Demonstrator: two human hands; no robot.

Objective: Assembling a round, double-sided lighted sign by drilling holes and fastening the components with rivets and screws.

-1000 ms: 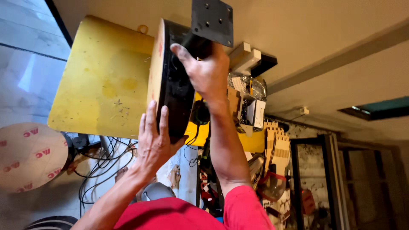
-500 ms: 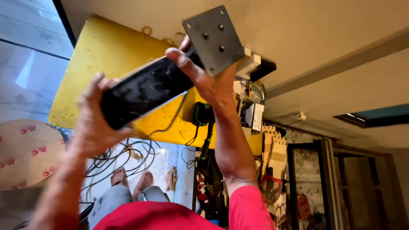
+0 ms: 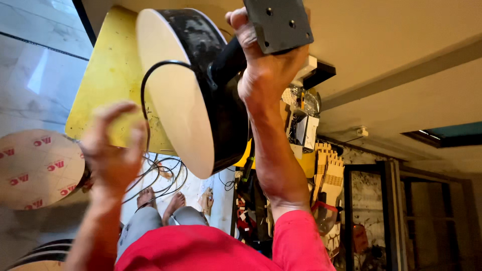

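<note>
Round black disc [image 3: 201, 90] in right hand [image 3: 266, 75] grip, fingers closed; left hand [image 3: 113, 150] open, just beside.

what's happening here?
A person in red sleeves holds up a round black housing with a pale disc face. The right hand grips its black neck just below a dark square mounting plate. The left hand, blurred, is open beside the disc and not gripping it. A yellow board sits behind, cables below.

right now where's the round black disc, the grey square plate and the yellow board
round black disc [image 3: 175, 95], head view, on its pale flat face
grey square plate [image 3: 278, 22], head view, on its middle between the holes
yellow board [image 3: 108, 80], head view, on its bare face
</note>
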